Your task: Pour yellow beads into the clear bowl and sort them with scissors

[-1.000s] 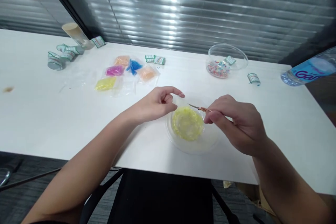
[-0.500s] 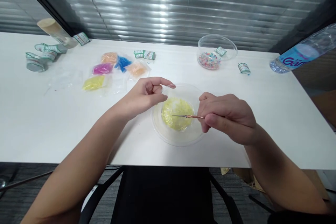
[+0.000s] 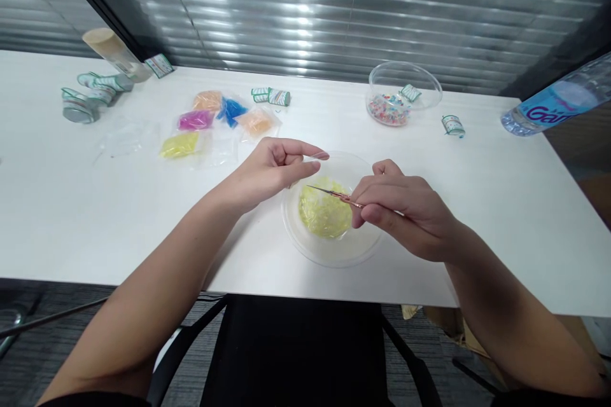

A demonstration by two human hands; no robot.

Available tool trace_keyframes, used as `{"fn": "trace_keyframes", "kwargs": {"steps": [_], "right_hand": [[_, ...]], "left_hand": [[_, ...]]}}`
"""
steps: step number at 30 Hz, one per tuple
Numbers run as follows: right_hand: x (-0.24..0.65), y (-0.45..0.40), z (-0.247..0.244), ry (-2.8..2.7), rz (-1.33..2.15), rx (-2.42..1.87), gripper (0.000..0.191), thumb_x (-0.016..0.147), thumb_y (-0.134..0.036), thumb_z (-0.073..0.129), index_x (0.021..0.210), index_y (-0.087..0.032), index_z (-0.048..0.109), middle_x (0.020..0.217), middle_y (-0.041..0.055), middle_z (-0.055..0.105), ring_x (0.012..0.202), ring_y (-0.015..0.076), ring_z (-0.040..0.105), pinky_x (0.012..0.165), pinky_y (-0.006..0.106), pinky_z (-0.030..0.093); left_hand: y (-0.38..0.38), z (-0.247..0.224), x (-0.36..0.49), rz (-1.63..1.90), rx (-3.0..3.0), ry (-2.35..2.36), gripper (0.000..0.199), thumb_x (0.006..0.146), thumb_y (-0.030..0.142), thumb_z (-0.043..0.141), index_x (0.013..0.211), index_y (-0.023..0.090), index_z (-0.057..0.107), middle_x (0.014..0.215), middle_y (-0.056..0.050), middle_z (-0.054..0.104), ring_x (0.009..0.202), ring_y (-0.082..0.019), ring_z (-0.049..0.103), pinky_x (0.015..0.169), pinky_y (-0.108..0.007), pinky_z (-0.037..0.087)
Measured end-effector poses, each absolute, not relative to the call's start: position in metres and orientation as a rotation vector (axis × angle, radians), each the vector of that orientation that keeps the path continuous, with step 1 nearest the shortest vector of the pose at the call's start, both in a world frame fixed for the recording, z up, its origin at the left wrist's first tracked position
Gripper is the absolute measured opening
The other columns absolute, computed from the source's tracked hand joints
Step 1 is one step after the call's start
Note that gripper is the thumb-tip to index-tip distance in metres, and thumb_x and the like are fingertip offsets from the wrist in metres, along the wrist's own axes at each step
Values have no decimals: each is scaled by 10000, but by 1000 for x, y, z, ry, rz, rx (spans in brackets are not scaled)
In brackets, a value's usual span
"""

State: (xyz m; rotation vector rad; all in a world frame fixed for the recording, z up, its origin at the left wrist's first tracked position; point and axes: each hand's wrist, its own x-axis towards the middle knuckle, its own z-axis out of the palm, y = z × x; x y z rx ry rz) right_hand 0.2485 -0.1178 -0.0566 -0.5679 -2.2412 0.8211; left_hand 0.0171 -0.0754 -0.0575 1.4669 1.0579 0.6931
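Observation:
A clear plastic bowl (image 3: 334,255) stands near the front edge of the table, with yellow material (image 3: 325,215) under a glossy, clear-looking surface at its bottom. My left hand (image 3: 286,168) is at the bowl's upper left rim, thumb on the inner side and index finger stretched along the edge; the fingers behind are partly hidden. In my right hand (image 3: 401,206) is a small pair of copper-coloured scissors (image 3: 344,197). Their thin blades look closed and point left over the yellow material, toward my left thumb. My fingers hide most of the handles.
Packets of yellow (image 3: 180,144), magenta (image 3: 196,119), blue (image 3: 231,112) and peach material (image 3: 256,122) lie behind my left hand. A second clear bowl (image 3: 434,102) holds colourful bits. Patterned rolls (image 3: 271,96), a beige-capped bottle (image 3: 117,54) and a water bottle (image 3: 548,108) are farther out.
The scissors have swung so that their tips sit higher and closer to my left thumb. My left thumb has moved nearer the index finger. The whole view has shifted slightly.

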Motion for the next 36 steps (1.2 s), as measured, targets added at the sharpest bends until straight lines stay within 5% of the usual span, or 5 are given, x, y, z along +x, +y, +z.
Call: {"fn": "trace_keyframes", "kwargs": {"steps": [9, 18, 36], "right_hand": [[255, -118, -53, -2098, 951, -497, 233, 963, -189, 480, 762, -181, 596, 667, -24, 603, 622, 103, 529, 772, 360, 353], [255, -114, -57, -1980, 649, -803, 274, 952, -261, 514, 705, -213, 624, 630, 3, 616, 619, 139, 563, 660, 325, 436], [257, -118, -52, -1910, 1070, -636, 273, 931, -195, 559, 665, -181, 619, 576, -16, 573, 582, 103, 520, 644, 295, 422]], "left_hand": [[-75, -55, 17, 719, 1460, 1088, 257, 802, 249, 660, 1031, 151, 720, 497, 56, 354, 483, -68, 321, 475, -231, 244], [-74, -56, 16, 719, 1469, 1092, 248, 764, 195, 649, 1003, 170, 708, 488, 68, 312, 470, -75, 311, 486, -242, 257], [-72, -59, 14, 737, 1507, 1086, 251, 781, 213, 647, 1018, 161, 711, 493, 59, 333, 488, -78, 354, 501, -241, 289]]}}
